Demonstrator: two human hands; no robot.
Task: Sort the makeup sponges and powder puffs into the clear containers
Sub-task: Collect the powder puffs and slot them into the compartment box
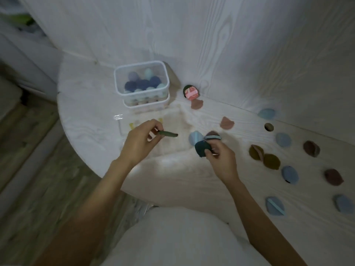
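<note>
Bare forearms; white garment (182, 237) below

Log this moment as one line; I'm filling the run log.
left hand: holds green puff | right hand: holds dark teal puff | top container: blue sponges | loose puffs on table

I have one view only: wide-angle head camera, worn by the person, looking forward and steeply down onto the white table (86, 104). Close range; both forearms enter from the bottom edge. Frame edges bow. Floor visible at left. No second view to compare.
</note>
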